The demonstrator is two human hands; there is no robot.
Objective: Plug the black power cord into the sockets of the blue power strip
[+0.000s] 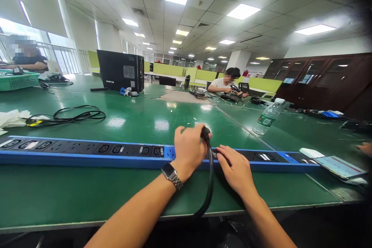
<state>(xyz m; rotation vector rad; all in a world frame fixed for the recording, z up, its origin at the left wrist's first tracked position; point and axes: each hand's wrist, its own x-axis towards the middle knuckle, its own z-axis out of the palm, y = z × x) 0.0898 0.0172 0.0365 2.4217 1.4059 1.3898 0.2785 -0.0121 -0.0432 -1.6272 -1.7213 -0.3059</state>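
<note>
A long blue power strip (122, 159) with black socket faces lies across the green table in front of me. My left hand (190, 145), with a watch on its wrist, is closed around a black plug (205, 133) just above the strip's middle. From that plug a thick black cable (209, 186) bends down over the table's front edge. My right hand (235, 168) rests on the strip just right of the plug, fingers stretched forward over the sockets. The socket under my hands is hidden.
A black computer case (120, 70) stands at the back left, and a coiled black cable (78, 113) lies nearer. To the right are a plastic bottle (269, 116) and a tablet (340, 166). A green basket (20, 81) sits far left. Two people sit across the table.
</note>
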